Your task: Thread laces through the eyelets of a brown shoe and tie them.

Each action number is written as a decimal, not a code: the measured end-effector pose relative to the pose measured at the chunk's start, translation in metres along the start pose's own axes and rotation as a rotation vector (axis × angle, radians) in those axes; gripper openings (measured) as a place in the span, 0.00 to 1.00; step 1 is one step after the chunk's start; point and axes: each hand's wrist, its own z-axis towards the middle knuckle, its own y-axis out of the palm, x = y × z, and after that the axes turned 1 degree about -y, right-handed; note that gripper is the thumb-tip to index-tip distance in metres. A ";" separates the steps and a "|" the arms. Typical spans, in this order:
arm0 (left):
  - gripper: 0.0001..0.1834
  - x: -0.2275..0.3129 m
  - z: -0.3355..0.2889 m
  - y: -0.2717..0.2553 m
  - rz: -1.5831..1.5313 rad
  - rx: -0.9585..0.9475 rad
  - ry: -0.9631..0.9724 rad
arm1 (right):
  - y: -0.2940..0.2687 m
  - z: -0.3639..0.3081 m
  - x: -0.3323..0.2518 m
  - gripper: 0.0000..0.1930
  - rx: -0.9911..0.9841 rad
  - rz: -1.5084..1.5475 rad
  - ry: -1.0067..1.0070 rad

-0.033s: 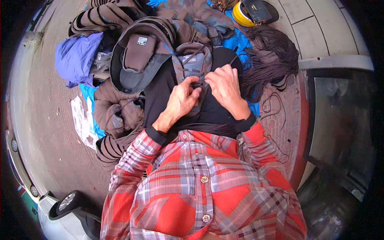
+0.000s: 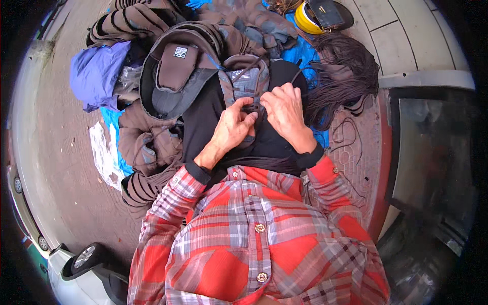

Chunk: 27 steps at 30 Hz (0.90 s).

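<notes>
A brown and grey-blue shoe upper (image 2: 243, 87) lies across my dark-clothed lap, its heel end away from me. My left hand (image 2: 231, 126) is closed on the upper near its toe end, thumb and fingers pinching around the eyelets. Close beside it, my right hand (image 2: 285, 114) is closed in a pinch at the upper's right edge. A dark shoelace (image 2: 297, 77) sticks up beyond its knuckles and seems to run through the fingers. The fingertips of both hands partly hide the lacing area.
Nested brown shoe uppers (image 2: 178, 99) rest left of my lap, with more piled beyond. A bundle of dark laces (image 2: 345, 66) lies at right. Around these are a purple bag (image 2: 97, 76), blue sheeting (image 2: 304, 53), a yellow round container (image 2: 307, 20) and a parked vehicle's wheel (image 2: 87, 256).
</notes>
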 end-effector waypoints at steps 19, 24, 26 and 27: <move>0.28 -0.002 -0.001 -0.024 0.026 -0.289 -0.052 | 0.002 0.008 -0.005 0.13 -0.083 0.138 0.159; 0.18 0.002 0.017 -0.027 0.257 -0.170 0.062 | 0.006 0.008 -0.003 0.18 -0.045 0.219 0.240; 0.10 -0.003 0.025 -0.021 0.442 0.065 0.231 | 0.005 0.013 -0.010 0.19 -0.089 0.107 0.216; 0.10 -0.005 0.028 -0.018 0.444 0.065 0.231 | 0.005 0.014 -0.013 0.19 -0.087 0.109 0.215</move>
